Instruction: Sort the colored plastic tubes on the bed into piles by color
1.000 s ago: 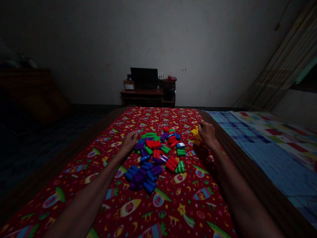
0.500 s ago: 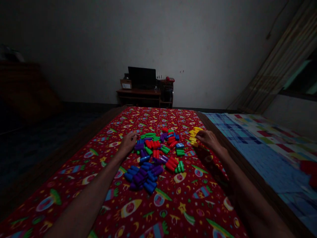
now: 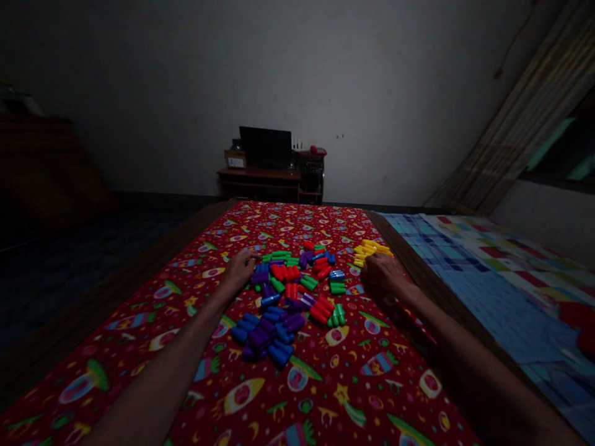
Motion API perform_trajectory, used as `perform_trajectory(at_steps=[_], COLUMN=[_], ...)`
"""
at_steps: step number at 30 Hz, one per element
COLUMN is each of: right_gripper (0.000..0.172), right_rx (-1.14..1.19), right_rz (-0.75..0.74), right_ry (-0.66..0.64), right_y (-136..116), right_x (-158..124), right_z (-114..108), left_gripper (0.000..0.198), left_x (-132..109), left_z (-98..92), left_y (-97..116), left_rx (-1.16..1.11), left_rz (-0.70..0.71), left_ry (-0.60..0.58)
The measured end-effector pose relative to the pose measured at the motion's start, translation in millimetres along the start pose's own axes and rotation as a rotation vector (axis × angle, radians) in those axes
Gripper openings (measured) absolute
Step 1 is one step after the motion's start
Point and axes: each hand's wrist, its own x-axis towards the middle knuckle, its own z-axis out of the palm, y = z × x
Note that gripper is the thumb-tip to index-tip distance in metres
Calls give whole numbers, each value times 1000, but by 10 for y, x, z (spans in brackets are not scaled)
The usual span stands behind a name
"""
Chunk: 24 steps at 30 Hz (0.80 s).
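Observation:
Small plastic pieces like joined tubes lie in heaps on a red printed cloth (image 3: 346, 365). My left hand (image 3: 240, 271) rests at the left edge of the mixed pile, fingers loosely stretched toward the green pieces (image 3: 281, 254) and a blue piece (image 3: 261, 268), holding nothing visible. On the right, my right hand (image 3: 383, 271) is closed and turned down at the near side of the yellow pieces (image 3: 369, 246); whatever its fingertips pinch is hidden. Between the hands lie red pieces (image 3: 286, 272) and purple pieces (image 3: 268, 289). Nearer to me sits a blue and purple heap (image 3: 264, 334).
Patterned bedding (image 3: 446, 266) spreads to the right of the cloth-covered surface. Against the far wall, a low desk (image 3: 260, 175) carries a dark monitor (image 3: 264, 147), a cardboard box (image 3: 235, 158) and a red object (image 3: 318, 150). A curtain (image 3: 502, 142) hangs at right.
My right hand has moved slightly toward me, from over the yellow pieces to their near edge, and its fingers have curled downward. My left hand stays nearly still.

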Motion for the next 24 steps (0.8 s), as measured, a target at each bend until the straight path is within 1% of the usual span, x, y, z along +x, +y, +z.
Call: perform_trajectory(at_steps=[3,5,7,9,12,16,19,21,24], right_gripper=[31,31,29,28,31,31,33,33,35], right_rx=[-5,-39,-84,-94,-64,-71,-106,-82,-18], right_rz=[85,135,180,183,116,-60,-92,-100,-113], right_ry=[97,136,123,91,74,35,-21,-36,55], right_y=[144,213,246,243,196,83,-8,-33,30], right_x=[159,249,301,310,272,229,247,278,352], right_z=[-68,-103,-108,-79,16,191,289,299,200], left_gripper=[32,32,30,30,30,29,30,30,29], left_x=[-1,3,9,12,10,-1,-9,-14,-18], left_z=[-7,-16,-24,-33,-48,-58,-54,-51,-50], left_y=[8,20,35,49,65,75,73,70,70], left_rx=[-1,-3,-6,-11,-15,-3,-9,-19,-23], left_rz=[5,8,-1,-7,-2,-12,-17,-5,1], left_ry=[0,-2,1,1,-15,-20,-7,1,-5])
